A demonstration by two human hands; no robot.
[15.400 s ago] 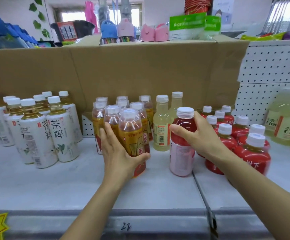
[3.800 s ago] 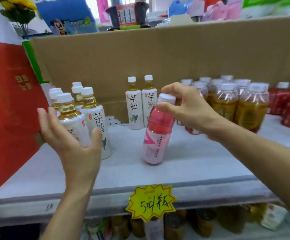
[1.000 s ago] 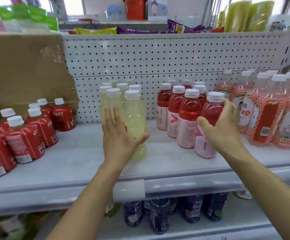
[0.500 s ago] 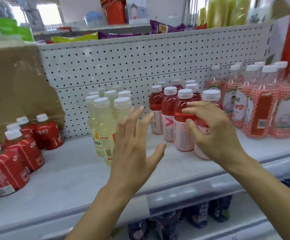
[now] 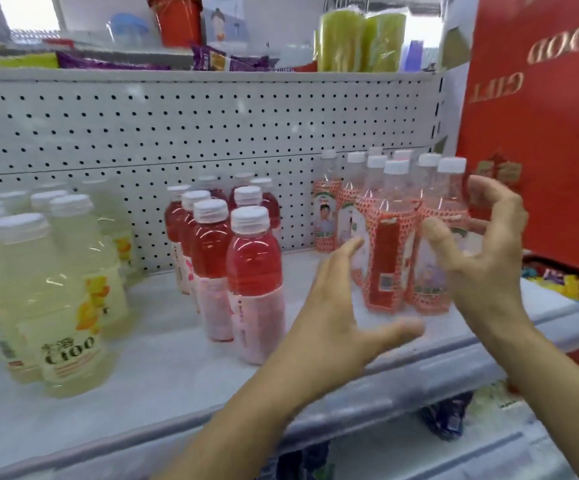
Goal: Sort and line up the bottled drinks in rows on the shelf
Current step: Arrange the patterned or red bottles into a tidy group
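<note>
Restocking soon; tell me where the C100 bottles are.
The pale yellow C100 bottles stand at the shelf's left end, left of the red drink bottles.

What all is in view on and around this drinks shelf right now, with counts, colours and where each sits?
pale yellow plastic drink bottles: at least six, white caps, shelf left
red plastic drink bottles with pink labels: about seven, white caps, two rows, shelf centre
clear plastic bottles with red-patterned labels: about eight, white caps, shelf right
white metal shelf: one, under all bottles
white pegboard back panel: one, behind the bottles
red cardboard gift box: one, gold lettering, far right
purple snack packets: several, ledge above
left hand: open, before the patterned bottles
right hand: open, beside them on the right
</note>
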